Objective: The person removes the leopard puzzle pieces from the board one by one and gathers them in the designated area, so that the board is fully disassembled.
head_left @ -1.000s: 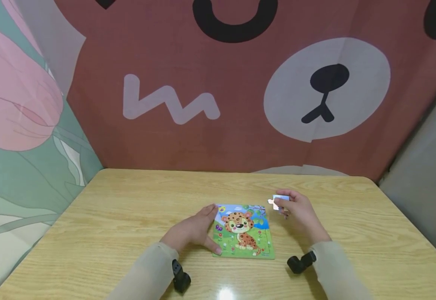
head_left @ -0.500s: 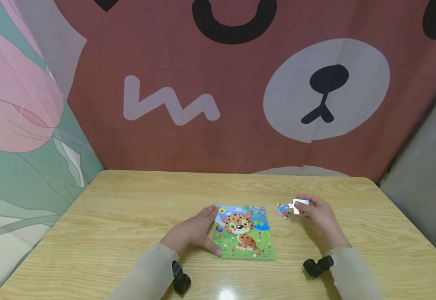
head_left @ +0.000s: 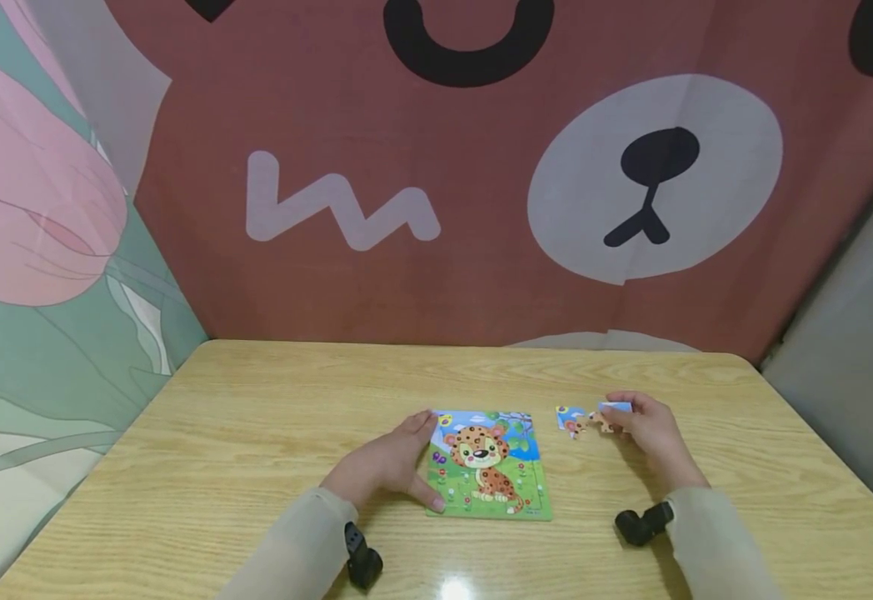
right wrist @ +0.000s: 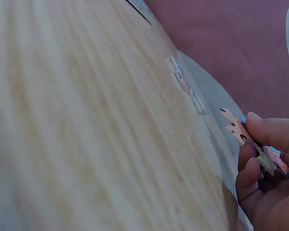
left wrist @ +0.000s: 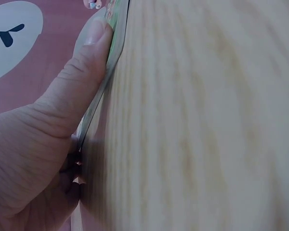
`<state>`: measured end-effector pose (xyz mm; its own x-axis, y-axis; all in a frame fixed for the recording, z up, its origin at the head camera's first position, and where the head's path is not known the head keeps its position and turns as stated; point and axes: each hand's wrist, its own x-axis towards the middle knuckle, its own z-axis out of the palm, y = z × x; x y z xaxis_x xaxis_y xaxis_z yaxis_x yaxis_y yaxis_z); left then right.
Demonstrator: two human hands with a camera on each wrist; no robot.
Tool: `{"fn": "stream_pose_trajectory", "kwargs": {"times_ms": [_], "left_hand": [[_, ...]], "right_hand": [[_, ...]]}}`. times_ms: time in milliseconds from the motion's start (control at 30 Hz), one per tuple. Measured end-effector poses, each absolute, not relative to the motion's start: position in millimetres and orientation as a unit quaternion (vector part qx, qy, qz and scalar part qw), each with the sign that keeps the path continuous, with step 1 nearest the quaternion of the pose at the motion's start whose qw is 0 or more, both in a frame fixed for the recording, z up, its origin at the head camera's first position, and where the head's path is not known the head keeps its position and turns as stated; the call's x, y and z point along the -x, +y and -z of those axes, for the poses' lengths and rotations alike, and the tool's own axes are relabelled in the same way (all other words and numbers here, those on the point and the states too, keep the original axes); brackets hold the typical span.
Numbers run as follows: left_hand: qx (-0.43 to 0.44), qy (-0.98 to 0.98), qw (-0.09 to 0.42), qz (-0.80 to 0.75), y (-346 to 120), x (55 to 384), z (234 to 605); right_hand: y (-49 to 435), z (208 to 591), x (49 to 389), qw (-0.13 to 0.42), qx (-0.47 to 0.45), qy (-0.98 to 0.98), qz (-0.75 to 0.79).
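Note:
My left hand [head_left: 387, 458] rests along the left side of a square leopard jigsaw puzzle [head_left: 485, 462], thumb on its lower left corner and fingertips by its upper left corner. The left wrist view shows that thumb lying over the puzzle's edge [left wrist: 116, 45]. In my right hand [head_left: 654, 429], thumb and fingers pinch a puzzle piece [head_left: 606, 419] with spotted orange and blue print. The right wrist view has the piece [right wrist: 237, 127] tilted, partly hidden by the fingers. Just left of it, a second puzzle piece [head_left: 569, 419], blue with an orange ear, lies on the table.
The pale wooden table [head_left: 256, 417] stretches past both hands. Behind it hangs a reddish-brown cloth [head_left: 466, 275] with a bear face, and a flower-print cloth [head_left: 47, 333] covers the left side. Both wrists wear a small black camera [head_left: 364, 557].
My right hand has moved right with its piece, away from the puzzle, and the piece has tilted so its print shows. The second piece has come into view. My left hand stays put.

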<state>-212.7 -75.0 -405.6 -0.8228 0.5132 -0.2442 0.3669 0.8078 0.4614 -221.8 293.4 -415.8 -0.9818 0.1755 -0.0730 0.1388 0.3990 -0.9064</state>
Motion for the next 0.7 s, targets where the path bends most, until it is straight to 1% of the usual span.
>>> {"fn": "stream_pose_trajectory", "kwargs": {"times_ms": [233, 467, 700], "left_hand": [[-0.236, 0.932, 0.181, -0.207, -74.9, 211.8, 405.0], [-0.237, 0.931, 0.179, -0.210, -75.3, 211.6, 405.0], [-0.234, 0.931, 0.184, -0.211, -75.1, 211.0, 404.0]], "right_hand": [[294.0, 416.1, 226.2, 0.009, 0.093, -0.874, -0.477], [294.0, 415.7, 229.2, 0.030, 0.071, -0.915, -0.396], [294.0, 413.6, 229.3, 0.033, 0.065, -0.934, -0.349]]}}
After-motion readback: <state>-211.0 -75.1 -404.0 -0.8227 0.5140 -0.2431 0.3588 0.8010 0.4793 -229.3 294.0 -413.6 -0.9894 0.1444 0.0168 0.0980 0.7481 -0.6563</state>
